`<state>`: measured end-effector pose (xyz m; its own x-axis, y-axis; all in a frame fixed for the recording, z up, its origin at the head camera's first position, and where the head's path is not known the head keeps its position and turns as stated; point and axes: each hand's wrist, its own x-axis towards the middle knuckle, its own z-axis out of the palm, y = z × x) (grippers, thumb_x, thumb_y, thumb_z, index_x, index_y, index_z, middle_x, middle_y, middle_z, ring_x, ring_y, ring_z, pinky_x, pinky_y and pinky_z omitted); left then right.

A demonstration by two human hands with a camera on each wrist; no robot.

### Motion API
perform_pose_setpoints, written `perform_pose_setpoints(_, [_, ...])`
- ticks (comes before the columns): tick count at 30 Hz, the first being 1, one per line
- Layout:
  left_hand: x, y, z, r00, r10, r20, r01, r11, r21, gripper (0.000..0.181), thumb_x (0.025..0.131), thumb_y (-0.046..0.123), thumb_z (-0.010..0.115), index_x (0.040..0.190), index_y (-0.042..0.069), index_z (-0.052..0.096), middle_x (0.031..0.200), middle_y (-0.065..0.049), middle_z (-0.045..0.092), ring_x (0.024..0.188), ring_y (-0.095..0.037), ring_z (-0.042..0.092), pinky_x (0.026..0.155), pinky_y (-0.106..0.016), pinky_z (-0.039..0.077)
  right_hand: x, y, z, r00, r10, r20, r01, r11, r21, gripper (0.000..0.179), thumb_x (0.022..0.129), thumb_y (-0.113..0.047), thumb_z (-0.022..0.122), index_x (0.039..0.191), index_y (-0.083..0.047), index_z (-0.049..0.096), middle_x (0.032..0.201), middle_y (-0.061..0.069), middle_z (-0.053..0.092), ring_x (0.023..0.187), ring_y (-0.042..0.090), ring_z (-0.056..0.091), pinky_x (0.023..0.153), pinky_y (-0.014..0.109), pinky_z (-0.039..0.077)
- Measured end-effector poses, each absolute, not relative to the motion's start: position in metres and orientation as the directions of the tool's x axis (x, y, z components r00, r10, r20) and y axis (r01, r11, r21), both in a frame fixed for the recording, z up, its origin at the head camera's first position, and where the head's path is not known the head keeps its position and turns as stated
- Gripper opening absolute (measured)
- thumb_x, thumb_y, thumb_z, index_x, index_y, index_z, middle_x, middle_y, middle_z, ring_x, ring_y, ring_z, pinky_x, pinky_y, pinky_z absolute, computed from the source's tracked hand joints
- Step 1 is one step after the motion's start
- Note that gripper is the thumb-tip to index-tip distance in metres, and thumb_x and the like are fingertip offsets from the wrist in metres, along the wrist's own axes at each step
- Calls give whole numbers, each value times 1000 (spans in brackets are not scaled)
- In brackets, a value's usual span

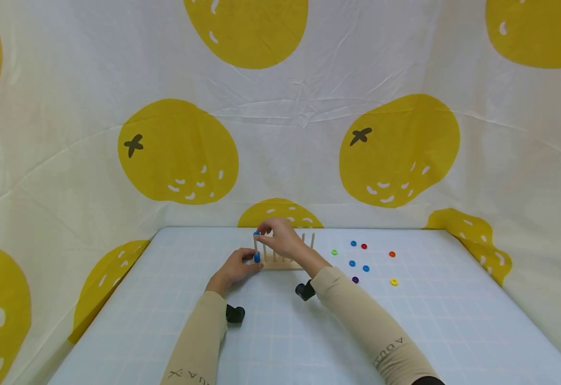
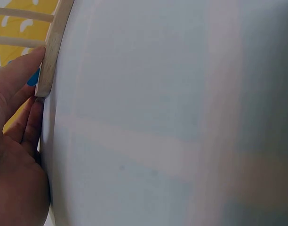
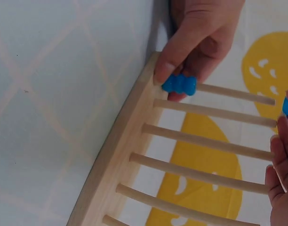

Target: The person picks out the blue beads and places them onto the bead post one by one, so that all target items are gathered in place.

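A wooden peg rack (image 1: 275, 265) with a row of upright pegs stands toward the back of the table. My left hand (image 1: 236, 267) grips the left end of its base, thumb in front and fingers behind, as the left wrist view also shows. A short stack of blue rings (image 3: 180, 84) sits at the bottom of the leftmost peg, beside the left thumb. With thumb and fingertips, my right hand (image 1: 284, 239) pinches another blue ring (image 3: 287, 106) at the top of that peg. Whether the peg has entered this ring is hard to tell. The other pegs (image 3: 207, 143) in view are bare.
Right of the rack lie several loose rings: a green ring (image 1: 334, 252), a red ring (image 1: 364, 246), an orange ring (image 1: 392, 254), a purple ring (image 1: 355, 279), a yellow ring (image 1: 394, 282) and blue rings (image 1: 366, 268). Fruit-patterned cloth (image 1: 290, 160) hangs behind the table.
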<state>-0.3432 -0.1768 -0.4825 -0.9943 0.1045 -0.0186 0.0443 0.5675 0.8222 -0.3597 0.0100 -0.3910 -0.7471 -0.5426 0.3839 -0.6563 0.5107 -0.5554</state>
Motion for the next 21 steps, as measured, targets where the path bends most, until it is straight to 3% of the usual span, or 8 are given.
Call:
perform_pose_setpoints(5, [-343, -176, -481, -995, 103, -13, 48, 568, 822, 47, 92, 22, 77, 132, 1, 64, 133, -18, 60, 129, -38, 51, 116, -57, 35, -361, 5, -392, -742, -546, 390, -663, 509, -548, 14, 98, -15, 70, 105, -3, 72, 102, 7, 70, 98, 28, 64, 85, 33, 53])
perform_pose_setpoints(14, [-340, -174, -483, -992, 121, 17, 83, 565, 821, 46, 91, 19, 79, 129, -2, 65, 131, -19, 61, 129, -39, 52, 115, -57, 35, -363, 3, -399, -766, -524, 372, -637, 543, -547, 15, 100, -18, 69, 108, -5, 72, 101, 3, 69, 93, 17, 60, 83, 27, 53])
perform_pose_setpoints(21, [-339, -174, -481, -994, 109, 3, 64, 562, 824, 47, 91, 19, 79, 131, -1, 65, 129, -18, 61, 129, -38, 52, 115, -58, 35, -364, 1, -402, -775, -506, 379, -628, 545, -556, 15, 99, -17, 69, 107, -5, 72, 99, 3, 71, 89, 16, 60, 79, 27, 53])
